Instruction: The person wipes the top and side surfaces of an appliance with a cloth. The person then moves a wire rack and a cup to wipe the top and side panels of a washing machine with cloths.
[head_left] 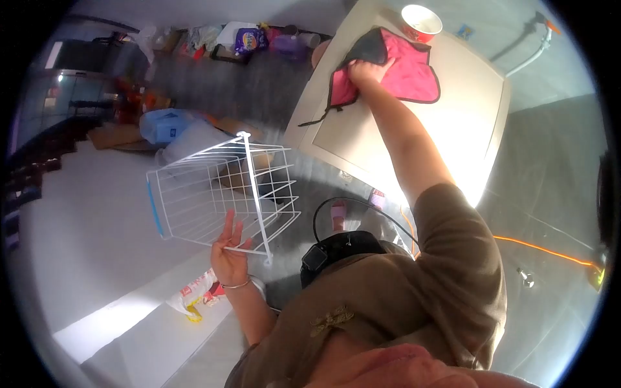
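A white wire basket [253, 187] is tilted on its side at my left, with a blue strip on its far edge. My left hand [229, 258] grips its rim at the lower corner, some fingers stretched out along the wires. On the pale table, my right hand [369, 71] is on a pink cloth with dark trim [411, 71]. Its fingers press into the fabric beside a folded dark part and are partly hidden there. A thin dark strap hangs from the cloth's left corner towards the table edge.
A red and white bowl [422, 23] stands at the far edge of the table [343, 145]. A blue bag [165, 125] and cardboard lie beyond the basket. An orange cable [543, 250] runs across the floor at right. Packages [251, 40] line the far wall.
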A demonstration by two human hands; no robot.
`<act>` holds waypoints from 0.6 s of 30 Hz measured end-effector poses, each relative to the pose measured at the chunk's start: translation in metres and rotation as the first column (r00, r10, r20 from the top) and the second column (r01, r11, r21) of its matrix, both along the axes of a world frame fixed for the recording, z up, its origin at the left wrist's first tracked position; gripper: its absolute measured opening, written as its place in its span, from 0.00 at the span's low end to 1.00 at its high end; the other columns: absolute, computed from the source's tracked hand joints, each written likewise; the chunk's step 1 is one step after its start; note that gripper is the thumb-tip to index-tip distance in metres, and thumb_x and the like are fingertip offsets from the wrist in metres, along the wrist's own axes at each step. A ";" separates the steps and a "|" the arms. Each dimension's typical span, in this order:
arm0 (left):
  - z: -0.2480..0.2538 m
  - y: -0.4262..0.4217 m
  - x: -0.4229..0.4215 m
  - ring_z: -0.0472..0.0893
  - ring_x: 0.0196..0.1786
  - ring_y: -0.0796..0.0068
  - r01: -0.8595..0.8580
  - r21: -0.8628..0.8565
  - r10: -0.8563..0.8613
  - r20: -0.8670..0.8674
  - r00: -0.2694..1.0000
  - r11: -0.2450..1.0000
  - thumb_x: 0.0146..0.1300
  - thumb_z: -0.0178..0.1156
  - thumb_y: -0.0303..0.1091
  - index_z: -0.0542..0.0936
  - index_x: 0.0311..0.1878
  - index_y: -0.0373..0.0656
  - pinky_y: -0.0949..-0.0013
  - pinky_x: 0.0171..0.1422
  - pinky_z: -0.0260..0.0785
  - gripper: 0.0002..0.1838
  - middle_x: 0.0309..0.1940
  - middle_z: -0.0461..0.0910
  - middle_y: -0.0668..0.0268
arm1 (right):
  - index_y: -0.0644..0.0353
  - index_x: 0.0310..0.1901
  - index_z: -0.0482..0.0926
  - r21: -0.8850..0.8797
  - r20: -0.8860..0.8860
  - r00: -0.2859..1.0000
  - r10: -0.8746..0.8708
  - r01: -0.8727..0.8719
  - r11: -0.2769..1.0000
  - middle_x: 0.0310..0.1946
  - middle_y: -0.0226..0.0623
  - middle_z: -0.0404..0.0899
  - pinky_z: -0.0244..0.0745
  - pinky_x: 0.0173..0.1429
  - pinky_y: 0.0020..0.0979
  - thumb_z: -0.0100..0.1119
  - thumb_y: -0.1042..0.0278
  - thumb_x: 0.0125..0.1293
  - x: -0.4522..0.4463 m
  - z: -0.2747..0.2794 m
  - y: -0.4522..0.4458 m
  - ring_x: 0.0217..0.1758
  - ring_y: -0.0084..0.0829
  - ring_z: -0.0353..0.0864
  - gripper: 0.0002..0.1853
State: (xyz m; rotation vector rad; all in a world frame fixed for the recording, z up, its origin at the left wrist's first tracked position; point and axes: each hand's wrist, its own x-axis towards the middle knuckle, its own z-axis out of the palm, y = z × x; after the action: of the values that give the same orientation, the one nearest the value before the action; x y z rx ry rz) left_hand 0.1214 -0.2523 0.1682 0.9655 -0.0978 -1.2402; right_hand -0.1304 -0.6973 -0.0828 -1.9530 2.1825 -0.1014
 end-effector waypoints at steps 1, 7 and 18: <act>-0.002 0.001 -0.002 0.73 0.66 0.51 0.000 -0.004 0.000 -0.004 1.000 1.000 0.60 0.42 0.24 0.73 0.46 0.21 0.41 0.51 0.81 0.17 0.72 0.58 0.46 | 0.49 0.62 0.76 -0.004 -0.004 1.000 0.000 0.000 1.000 0.59 0.33 0.79 0.21 0.71 0.74 0.30 0.47 0.70 -0.003 -0.002 0.006 0.71 0.35 0.67 0.29; -0.003 0.000 0.014 0.72 0.67 0.53 0.038 -0.043 -0.039 -0.016 0.999 0.998 0.62 0.43 0.26 0.72 0.52 0.24 0.43 0.52 0.81 0.18 0.72 0.60 0.48 | 0.48 0.70 0.65 -0.142 0.023 0.984 0.176 -0.172 0.975 0.70 0.33 0.65 0.23 0.72 0.74 0.36 0.48 0.70 0.014 0.018 0.094 0.77 0.39 0.55 0.30; 0.016 -0.016 0.026 0.69 0.69 0.52 0.255 -0.177 -0.283 -0.152 0.947 0.950 0.64 0.37 0.25 0.50 0.73 0.28 0.37 0.60 0.74 0.32 0.75 0.55 0.52 | 0.48 0.77 0.48 0.160 0.104 0.864 0.493 -0.504 0.849 0.80 0.37 0.37 0.22 0.73 0.70 0.37 0.48 0.72 0.052 0.093 0.273 0.81 0.55 0.25 0.35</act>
State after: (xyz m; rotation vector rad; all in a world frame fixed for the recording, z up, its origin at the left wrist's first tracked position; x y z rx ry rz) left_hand 0.1473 -0.2687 0.1839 0.7190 -0.1906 -1.5415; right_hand -0.0787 -0.4241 0.0097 -2.2972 1.5147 0.1189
